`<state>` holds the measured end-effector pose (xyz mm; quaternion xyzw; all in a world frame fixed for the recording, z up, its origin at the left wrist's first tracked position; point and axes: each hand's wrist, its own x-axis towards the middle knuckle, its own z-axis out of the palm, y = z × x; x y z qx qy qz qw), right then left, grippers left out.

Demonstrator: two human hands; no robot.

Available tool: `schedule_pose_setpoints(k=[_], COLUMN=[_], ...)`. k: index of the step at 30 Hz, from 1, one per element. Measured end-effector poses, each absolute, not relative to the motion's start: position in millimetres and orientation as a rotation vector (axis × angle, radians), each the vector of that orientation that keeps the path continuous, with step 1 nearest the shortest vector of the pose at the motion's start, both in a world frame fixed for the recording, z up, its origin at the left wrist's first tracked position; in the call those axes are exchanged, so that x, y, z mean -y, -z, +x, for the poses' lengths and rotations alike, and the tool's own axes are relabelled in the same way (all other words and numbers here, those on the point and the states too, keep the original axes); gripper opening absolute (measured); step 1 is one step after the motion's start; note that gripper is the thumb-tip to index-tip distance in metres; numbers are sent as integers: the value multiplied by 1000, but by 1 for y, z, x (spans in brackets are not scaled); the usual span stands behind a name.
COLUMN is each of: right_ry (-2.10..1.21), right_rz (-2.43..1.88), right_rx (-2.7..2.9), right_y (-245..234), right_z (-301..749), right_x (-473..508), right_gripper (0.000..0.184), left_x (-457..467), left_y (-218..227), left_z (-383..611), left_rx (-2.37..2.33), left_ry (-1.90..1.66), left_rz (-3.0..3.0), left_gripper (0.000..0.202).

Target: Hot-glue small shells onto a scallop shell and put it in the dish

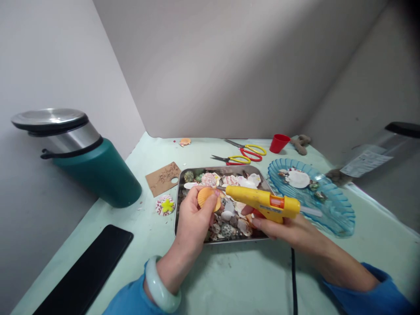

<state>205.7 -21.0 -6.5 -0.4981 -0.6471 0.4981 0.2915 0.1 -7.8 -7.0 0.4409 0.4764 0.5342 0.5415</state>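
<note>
Between the thumb and fingers of my left hand [195, 216] is an orange scallop shell [206, 197], its ribbed face showing. My right hand [284, 227] grips a yellow hot glue gun [259, 202], with a clear glue stick [311, 211] jutting from its back. The gun's nozzle points left, close to the shell's upper edge; whether they touch I cannot tell. Beneath both hands lies a metal tray [176, 210] full of mixed seashells [229, 227]. Left of the tray, a pink-speckled shell piece [160, 205] carries a yellow starfish shape [167, 205].
A green bottle [98, 175] and a black phone [88, 267] are on the left. Behind the tray lie two pairs of scissors [243, 159], a red cup [279, 143] and a brown card [162, 179]. A blue plate [344, 214] holds shells at right. A black cord [294, 280] runs forward.
</note>
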Motion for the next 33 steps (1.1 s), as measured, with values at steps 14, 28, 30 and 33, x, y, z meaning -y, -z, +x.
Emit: schedule_pose_setpoints(k=[14, 28, 30, 33], right_ry=[-1325, -1326, -1312, -1279], right_rz=[-1320, -1313, -1321, -1326], right_rx=[1738, 1790, 1790, 1791], right_y=[2, 11, 10, 8], right_z=[204, 209, 208, 207], right_x=[21, 21, 22, 22], right_gripper=[24, 28, 27, 25], left_x=[8, 8, 8, 8], left_y=[6, 7, 6, 5], left_z=[0, -1, -1, -1], left_rx=[-1153, -1116, -1091, -1052], left_ry=[-1256, -1234, -1236, -1241], left_rz=[1045, 1037, 1026, 962], left_gripper=[21, 22, 21, 21])
